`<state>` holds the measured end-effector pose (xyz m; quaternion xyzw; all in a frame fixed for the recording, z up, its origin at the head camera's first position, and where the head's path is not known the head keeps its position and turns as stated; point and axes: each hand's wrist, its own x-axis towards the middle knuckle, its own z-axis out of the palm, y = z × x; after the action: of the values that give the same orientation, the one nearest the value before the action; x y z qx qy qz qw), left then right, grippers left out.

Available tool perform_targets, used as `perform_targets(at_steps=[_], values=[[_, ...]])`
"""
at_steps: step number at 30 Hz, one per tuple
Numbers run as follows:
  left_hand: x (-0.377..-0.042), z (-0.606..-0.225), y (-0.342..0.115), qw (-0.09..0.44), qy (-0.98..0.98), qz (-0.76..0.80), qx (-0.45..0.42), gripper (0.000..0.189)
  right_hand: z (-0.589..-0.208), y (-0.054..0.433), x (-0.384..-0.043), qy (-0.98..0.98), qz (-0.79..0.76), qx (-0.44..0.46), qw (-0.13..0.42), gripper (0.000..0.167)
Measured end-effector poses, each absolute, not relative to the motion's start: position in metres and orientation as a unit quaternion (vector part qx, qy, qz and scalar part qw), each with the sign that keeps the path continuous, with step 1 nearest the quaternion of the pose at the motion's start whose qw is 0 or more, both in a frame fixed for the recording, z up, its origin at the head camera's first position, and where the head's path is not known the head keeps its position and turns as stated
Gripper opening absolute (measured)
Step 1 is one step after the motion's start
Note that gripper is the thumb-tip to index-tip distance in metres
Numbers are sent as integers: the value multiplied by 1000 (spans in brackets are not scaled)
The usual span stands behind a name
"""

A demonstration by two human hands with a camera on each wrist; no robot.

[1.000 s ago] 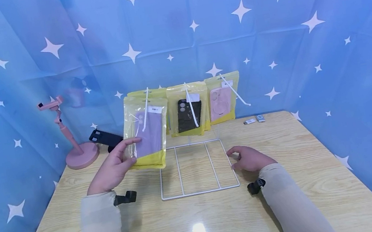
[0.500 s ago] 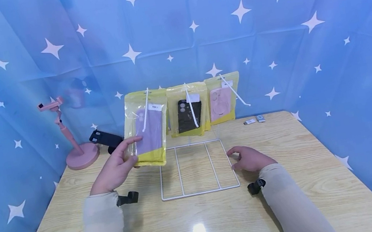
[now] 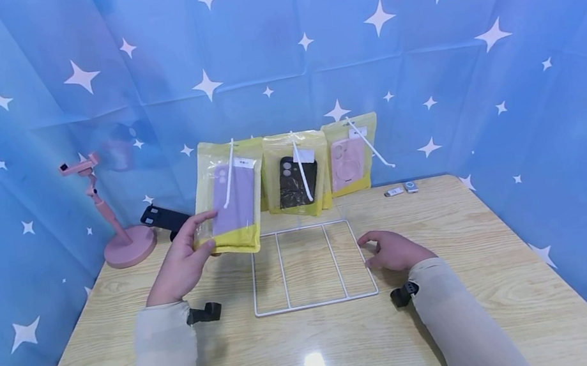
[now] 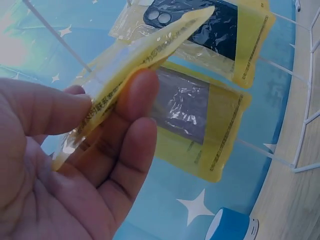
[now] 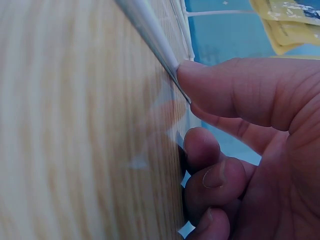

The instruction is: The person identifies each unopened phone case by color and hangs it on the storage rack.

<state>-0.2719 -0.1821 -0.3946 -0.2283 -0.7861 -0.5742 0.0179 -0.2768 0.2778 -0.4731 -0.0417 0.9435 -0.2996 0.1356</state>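
My left hand [image 3: 182, 266] pinches the lower left edge of a clear-and-yellow bag [image 3: 240, 237] with a purple phone case [image 3: 234, 193] inside. The left white hook [image 3: 230, 174] runs in front of this bag; whether it passes through the hang hole is too small to tell. Another bag [image 4: 225, 135] hangs just behind it in the left wrist view. At the right side of the white wire rack [image 3: 316, 303], my right hand [image 3: 395, 250] pinches the base wire [image 5: 155, 45] between thumb and index finger, the other fingers curled near the tabletop.
A bagged black phone case [image 3: 299, 182] hangs on the middle hook, a bagged pink one [image 3: 348, 161] on the right. A pink stand [image 3: 129, 246] and a black phone case [image 3: 165, 217] stand at back left. Small items [image 3: 409, 187] lie at back right.
My left hand has moved slightly up and to the right, and the bag with the purple case has risen towards the back of the left hook. My right hand stays on the rack.
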Motion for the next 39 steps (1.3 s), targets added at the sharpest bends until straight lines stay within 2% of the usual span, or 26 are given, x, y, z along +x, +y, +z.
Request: perform_targets(at_steps=[11, 29, 39], values=[[-273, -396, -177, 11, -790, -579, -203, 57, -473, 279, -277, 944, -300, -45, 134, 53], [-281, -411, -174, -26, -801, -565, -193, 63, -473, 279, -276, 945, -298, -36, 133, 53], [-288, -420, -180, -29, -796, -570, -202, 65, -474, 278, -276, 945, -297, -33, 133, 52]])
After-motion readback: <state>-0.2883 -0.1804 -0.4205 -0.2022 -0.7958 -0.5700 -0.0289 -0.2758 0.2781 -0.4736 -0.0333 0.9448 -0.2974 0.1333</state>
